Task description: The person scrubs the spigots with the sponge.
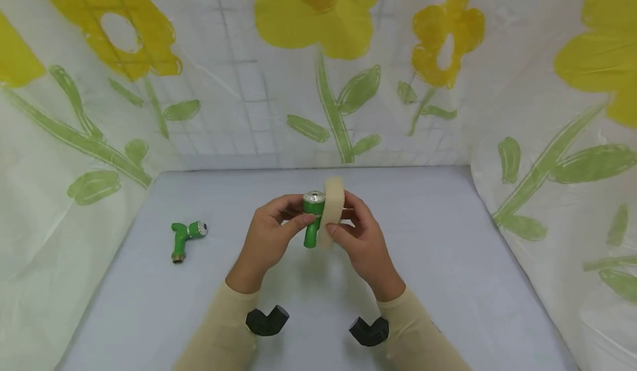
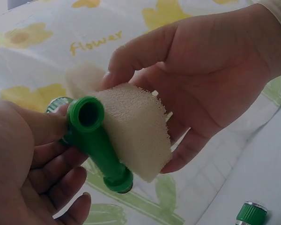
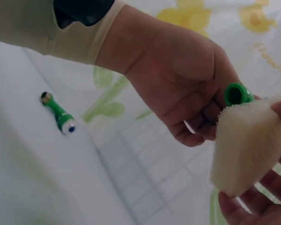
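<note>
Between finger and thumb, my left hand holds a green pipe valve with a chrome cap. Its round green opening faces the camera in the left wrist view, where the valve has a side branch pointing down. My right hand pinches a cream sponge by its edges. The sponge presses against or lies right beside the valve; a rough, porous face shows in the right wrist view on the sponge. Both things are held up above the table.
A second green valve with a chrome cap lies on the left part of the white table. White sheeting painted with yellow flowers surrounds the table at the back and sides. A black device sits on each sleeved wrist.
</note>
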A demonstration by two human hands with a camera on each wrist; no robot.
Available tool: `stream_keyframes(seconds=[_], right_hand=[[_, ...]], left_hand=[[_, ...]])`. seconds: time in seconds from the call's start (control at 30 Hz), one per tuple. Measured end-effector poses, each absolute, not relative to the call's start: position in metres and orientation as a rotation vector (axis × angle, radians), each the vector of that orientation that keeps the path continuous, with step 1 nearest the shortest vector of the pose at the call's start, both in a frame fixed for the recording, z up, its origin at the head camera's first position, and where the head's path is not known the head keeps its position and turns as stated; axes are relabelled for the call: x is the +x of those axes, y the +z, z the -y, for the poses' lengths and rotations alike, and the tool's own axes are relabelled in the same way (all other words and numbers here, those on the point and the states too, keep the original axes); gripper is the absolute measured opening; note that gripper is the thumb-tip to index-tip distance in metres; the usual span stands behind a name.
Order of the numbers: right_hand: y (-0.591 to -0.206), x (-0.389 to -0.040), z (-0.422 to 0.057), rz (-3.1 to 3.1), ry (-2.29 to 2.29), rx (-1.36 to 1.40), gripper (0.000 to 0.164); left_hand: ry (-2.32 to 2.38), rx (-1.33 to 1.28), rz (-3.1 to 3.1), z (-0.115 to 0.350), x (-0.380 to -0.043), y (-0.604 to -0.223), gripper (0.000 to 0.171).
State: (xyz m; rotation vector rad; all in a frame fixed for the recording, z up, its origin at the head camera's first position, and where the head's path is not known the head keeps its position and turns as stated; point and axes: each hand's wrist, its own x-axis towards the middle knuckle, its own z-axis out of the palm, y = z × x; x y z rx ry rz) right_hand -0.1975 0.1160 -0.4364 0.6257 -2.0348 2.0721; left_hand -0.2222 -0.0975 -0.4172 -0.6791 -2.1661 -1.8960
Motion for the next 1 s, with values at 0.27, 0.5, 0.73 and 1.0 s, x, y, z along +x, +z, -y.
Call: stream_keyframes(seconds=[0.27, 0.5, 0.73, 1.0], right_hand=[[-0.4363, -0.1972, -0.1164, 1.980, 1.904, 0.709, 0.069], [-0.4365, -0.1999, -0.1191, 2.070, 1.922, 0.691, 0.066], [-0.4339, -0.1981, -0.1201, 1.975, 1.837, 0.765, 0.069], [-0.4360, -0.2017, -0.1235, 1.866, 2.110, 0.712, 0.067]], left_hand=[[-1.987, -0.674, 2.153, 0.0967, -0.2233, -0.4144, 0.026], [-2.041, -0.605, 2.114, 0.0964, -0.2223, -0.4154, 0.024], [-2.099, -0.677, 2.130, 0.0954, -0.2236, -0.4158, 0.024], [-2.161, -0.773, 2.138, 0.0953, -0.2253, -0.4207, 0.031]])
